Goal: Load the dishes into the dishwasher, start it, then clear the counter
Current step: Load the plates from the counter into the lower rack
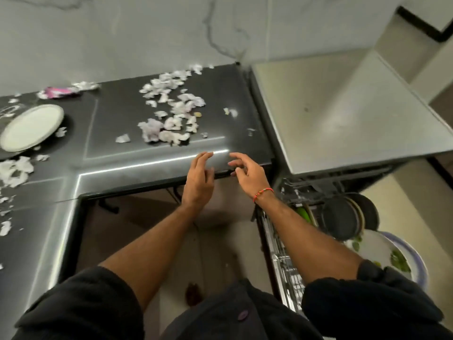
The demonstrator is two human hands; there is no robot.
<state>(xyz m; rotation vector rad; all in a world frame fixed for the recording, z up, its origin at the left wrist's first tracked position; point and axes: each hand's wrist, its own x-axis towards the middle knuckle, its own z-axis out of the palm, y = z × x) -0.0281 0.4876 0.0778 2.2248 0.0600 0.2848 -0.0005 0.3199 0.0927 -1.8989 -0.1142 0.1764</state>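
Fingers (208, 155) on the person's left hand (198, 182) are spread and loosely bent, holding nothing, their tips hovering at the front edge of the dark counter (117, 114); the right hand (247, 174), a red thread bracelet (263, 193) at its wrist, is likewise slack and empty just beside it, though whether either touches the counter's edge I cannot tell. There is only the head view to go on. Pale onion peels (171, 111) lie scattered across the counter beyond the hands, more sit at the far left, and a white plate (31, 127) rests well to the left. The dishwasher (343, 114) stands to the right with its rack (286, 266) pulled out, holding dark pans (343, 217) and a plate with green scraps (382, 251). The white plate looks still unloaded. If the hands sweep the peels toward this edge, light flakes could spill onto the floor or drift into the open rack, and the picture is blurred enough that a hasty reach might knock that plate.
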